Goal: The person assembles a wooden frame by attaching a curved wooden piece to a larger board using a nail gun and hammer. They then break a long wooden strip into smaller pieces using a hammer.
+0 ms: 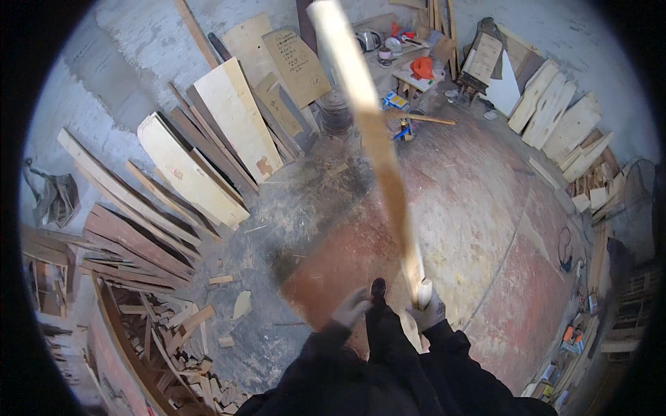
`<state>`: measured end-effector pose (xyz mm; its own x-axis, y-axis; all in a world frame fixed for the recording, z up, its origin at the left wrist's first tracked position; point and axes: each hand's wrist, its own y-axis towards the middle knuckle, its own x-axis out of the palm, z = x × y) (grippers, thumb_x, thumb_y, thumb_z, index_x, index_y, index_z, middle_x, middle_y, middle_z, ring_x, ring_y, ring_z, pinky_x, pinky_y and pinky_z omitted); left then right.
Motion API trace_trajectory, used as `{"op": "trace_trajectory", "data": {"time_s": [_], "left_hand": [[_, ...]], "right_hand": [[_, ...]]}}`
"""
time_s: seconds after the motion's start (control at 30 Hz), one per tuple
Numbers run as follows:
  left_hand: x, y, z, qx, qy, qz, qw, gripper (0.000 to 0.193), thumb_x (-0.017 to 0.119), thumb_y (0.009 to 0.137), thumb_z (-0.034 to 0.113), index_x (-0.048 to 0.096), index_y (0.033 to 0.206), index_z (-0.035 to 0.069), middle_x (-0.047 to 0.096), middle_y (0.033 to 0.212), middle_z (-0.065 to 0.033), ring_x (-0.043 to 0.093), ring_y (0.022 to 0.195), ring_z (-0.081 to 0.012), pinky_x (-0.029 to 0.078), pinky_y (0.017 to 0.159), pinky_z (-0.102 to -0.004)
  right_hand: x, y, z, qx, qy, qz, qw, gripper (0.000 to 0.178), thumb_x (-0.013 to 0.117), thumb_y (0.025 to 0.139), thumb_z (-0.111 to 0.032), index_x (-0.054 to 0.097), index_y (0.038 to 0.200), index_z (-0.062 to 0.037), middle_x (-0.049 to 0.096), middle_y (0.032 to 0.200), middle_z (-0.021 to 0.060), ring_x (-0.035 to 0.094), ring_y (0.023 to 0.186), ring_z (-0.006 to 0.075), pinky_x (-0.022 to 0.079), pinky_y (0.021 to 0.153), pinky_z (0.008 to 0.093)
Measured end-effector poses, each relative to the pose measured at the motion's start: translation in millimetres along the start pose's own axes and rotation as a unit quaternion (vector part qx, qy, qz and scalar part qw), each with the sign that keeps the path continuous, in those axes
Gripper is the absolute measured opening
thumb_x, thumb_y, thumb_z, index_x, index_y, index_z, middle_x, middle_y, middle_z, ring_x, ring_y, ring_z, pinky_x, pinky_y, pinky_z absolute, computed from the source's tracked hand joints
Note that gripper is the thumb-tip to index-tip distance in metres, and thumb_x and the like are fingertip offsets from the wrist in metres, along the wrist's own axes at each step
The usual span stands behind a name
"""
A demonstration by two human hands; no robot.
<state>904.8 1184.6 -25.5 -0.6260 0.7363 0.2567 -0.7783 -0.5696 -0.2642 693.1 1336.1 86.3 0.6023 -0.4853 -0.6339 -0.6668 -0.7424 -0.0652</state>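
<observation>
The right hand (428, 310) grips the near end of a long wooden plank (374, 132), which runs forward and away from it. Left of the grip hangs the left hand (351, 308), a shoe (378, 287) between them. Far left, boards (208, 139) lean on the wall; far right, more boards (558, 114).

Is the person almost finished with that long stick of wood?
Hard to say. Done: boards already lean sorted along the wall, and offcuts lie heaped at the lower left. In hand: the right hand grips the lower end of a long pale wooden strip; the left hand hangs free. Left: the strip is not set down anywhere yet.
</observation>
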Motion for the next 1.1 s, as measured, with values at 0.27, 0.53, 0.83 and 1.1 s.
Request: {"op": "trace_trajectory", "data": {"time_s": [0.27, 0.53, 0.83, 1.1], "left_hand": [[-219, -30, -141, -0.31, -0.084, 0.282, 0.904, 0.022, 0.063, 0.089, 0.029, 0.067, 0.099, 0.01, 0.066, 0.086, -0.0114, 0.061, 0.075, -0.0275, 0.051, 0.066, -0.0414], [-210, 57, -89, -0.432, 0.356, 0.112, 0.821, 0.024, 0.064, 0.09, 0.03, 0.068, 0.096, 0.008, 0.067, 0.085, -0.0093, 0.062, 0.075, -0.0244, 0.05, 0.067, -0.0373], [-315, 326, 8, -0.341, 0.258, 0.209, 0.88, 0.026, 0.064, 0.091, 0.031, 0.069, 0.093, 0.005, 0.067, 0.085, -0.007, 0.062, 0.074, -0.021, 0.049, 0.068, -0.0327], [-384, 419, 50, -0.276, 0.071, 0.335, 0.898, 0.029, 0.063, 0.092, 0.031, 0.071, 0.097, 0.004, 0.069, 0.088, -0.0061, 0.064, 0.078, -0.0193, 0.05, 0.07, -0.0321]], "right_hand": [[-46, 267, -34, 0.078, 0.083, 0.038, 0.993, 0.049, 0.08, 0.071, -0.015, 0.057, 0.113, -0.0021, 0.068, 0.092, 0.0085, 0.066, 0.085, 0.0185, 0.054, 0.074, 0.0367], [-33, 520, -88, 0.013, 0.126, 0.084, 0.988, 0.039, 0.077, 0.074, -0.011, 0.061, 0.108, -0.0015, 0.067, 0.092, 0.0045, 0.064, 0.083, 0.0143, 0.054, 0.073, 0.032], [-2, 783, -167, -0.083, 0.231, 0.115, 0.963, 0.048, 0.076, 0.073, -0.011, 0.057, 0.116, -0.0015, 0.065, 0.1, 0.005, 0.064, 0.091, 0.0161, 0.052, 0.08, 0.0318], [24, 994, -182, -0.123, 0.211, 0.12, 0.962, 0.049, 0.081, 0.073, -0.012, 0.059, 0.116, -0.0022, 0.066, 0.103, 0.0058, 0.064, 0.092, 0.0182, 0.052, 0.082, 0.0329]]}}
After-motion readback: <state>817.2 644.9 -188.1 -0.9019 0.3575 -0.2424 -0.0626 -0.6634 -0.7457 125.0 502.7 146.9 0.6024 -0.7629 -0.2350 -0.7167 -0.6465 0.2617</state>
